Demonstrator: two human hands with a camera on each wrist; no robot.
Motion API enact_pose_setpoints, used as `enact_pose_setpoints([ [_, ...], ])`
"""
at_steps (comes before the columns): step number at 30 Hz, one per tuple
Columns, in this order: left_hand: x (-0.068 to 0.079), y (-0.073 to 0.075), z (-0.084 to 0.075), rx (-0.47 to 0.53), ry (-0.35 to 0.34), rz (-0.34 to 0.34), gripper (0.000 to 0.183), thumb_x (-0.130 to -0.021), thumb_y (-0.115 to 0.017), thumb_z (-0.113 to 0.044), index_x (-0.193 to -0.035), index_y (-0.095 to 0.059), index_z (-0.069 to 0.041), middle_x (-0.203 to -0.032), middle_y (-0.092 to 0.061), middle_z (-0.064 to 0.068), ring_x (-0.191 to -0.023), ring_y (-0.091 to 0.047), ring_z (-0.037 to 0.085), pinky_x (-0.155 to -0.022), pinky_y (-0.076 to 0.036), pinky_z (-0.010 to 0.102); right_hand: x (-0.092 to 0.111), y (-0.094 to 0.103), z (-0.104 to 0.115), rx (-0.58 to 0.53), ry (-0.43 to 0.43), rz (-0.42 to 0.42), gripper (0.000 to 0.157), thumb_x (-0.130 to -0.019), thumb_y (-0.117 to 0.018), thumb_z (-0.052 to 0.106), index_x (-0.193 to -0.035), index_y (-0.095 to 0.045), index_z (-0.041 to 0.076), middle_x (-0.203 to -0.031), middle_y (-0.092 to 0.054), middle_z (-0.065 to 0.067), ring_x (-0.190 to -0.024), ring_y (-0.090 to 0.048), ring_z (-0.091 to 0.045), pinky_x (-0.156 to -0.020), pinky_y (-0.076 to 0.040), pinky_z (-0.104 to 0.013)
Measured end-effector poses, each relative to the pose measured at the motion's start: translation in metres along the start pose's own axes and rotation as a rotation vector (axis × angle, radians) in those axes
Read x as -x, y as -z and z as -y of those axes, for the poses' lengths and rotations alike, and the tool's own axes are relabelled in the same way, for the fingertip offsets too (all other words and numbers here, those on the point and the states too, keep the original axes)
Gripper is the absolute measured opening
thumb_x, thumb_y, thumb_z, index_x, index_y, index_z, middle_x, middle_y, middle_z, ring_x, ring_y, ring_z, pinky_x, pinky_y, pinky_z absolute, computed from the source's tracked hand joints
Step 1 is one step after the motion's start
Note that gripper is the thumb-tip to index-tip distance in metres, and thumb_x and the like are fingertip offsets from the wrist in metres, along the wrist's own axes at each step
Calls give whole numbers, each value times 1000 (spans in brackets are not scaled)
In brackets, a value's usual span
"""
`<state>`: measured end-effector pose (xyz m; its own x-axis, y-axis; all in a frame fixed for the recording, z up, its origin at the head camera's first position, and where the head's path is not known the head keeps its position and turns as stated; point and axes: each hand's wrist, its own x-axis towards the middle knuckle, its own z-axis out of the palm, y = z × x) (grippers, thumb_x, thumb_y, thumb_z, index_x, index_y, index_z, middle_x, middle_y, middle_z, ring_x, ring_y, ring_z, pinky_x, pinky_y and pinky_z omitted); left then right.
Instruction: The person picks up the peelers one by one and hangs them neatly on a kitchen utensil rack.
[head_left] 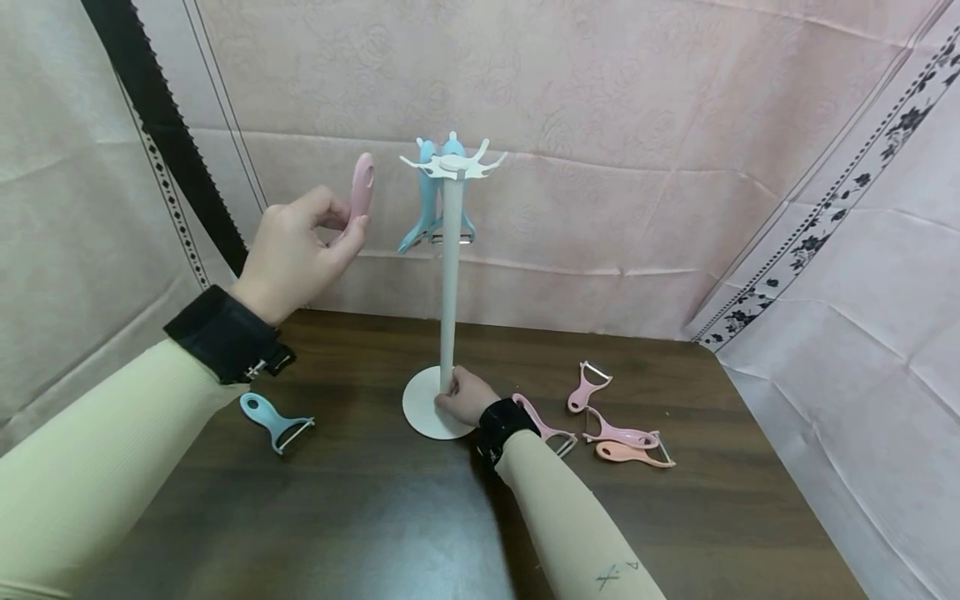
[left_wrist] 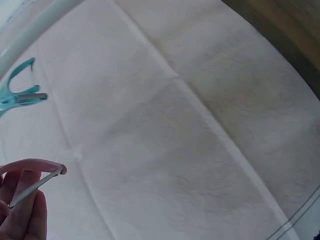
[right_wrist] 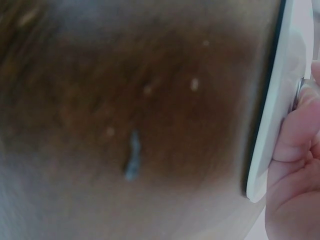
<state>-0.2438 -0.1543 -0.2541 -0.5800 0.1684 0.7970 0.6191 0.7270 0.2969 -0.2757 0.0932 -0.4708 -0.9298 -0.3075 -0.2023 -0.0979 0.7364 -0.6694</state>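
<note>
Head view: the left hand is pinching a pink peeler left of the white stand, where 2 blue peelers are hanging; the right hand is gripping its pole low down. 1 blue peeler is lying left, 4 peelers right. Left wrist view: the pink peeler's blade is showing. Right wrist view: the base is showing beside curled fingers.

blue peelers: 3 | pink peelers: 4 | orange peeler: 1 | stand: 1 | hands: 2
</note>
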Motion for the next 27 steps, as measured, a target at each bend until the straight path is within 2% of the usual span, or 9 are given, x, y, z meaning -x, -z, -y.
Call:
enact_pose_setpoints([
  [2, -3, 1, -5, -1, -3, -6, 19, -93, -61, -21, -89, -61, -2, -88, -71, 10, -80, -68, 21, -64, -46, 20, 1, 0, 0, 1, 6, -2, 24, -89, -69, 24, -97, -51, 9, -88, -57, -4, -84, -55, -19, -75, -46, -36],
  [5, -6, 3, -11, 7, -1, -5, 19, -93, -61, -22, -90, -61, -3, -90, -72, 9, -82, -68, 19, -65, -43, 16, 2, 1, 0, 2, 11, -7, 24, -89, -68, 24, -97, -52, 9, -87, -57, -4, -84, -56, -20, -76, -46, -36],
  [10, -11, 3, -21, 38, 18, 10, 18, -93, -61, -22, -92, -61, -4, -90, -71, 6, -87, -67, 16, -74, -52, 28, 0, -1, -2, -3, 23, -12, 23, -89, -68, 24, -95, -52, 9, -85, -56, -3, -82, -55, -19, -74, -46, -35],
  [18, -18, -1, -33, 69, 27, 51, 19, -94, -60, -23, -94, -61, -5, -92, -71, 6, -89, -67, 17, -76, -54, 36, 3, 2, 1, -1, 30, -10, 21, -89, -68, 21, -93, -52, 9, -83, -56, -3, -81, -55, -19, -73, -46, -34],
  [21, -18, -2, -34, 58, 21, 65, 18, -94, -59, -23, -95, -60, -5, -92, -70, 5, -89, -67, 17, -74, -54, 37, 3, 2, 1, 7, 27, -7, 22, -89, -68, 23, -94, -52, 8, -84, -56, -4, -80, -55, -19, -72, -45, -33],
  [27, -16, -5, -34, 41, -24, 62, 15, -94, -59, -20, -95, -61, -5, -91, -70, 3, -89, -67, 15, -64, -48, 26, 2, 2, 0, 7, 19, -7, 23, -89, -68, 24, -93, -51, 9, -84, -57, -3, -80, -55, -18, -70, -44, -32],
])
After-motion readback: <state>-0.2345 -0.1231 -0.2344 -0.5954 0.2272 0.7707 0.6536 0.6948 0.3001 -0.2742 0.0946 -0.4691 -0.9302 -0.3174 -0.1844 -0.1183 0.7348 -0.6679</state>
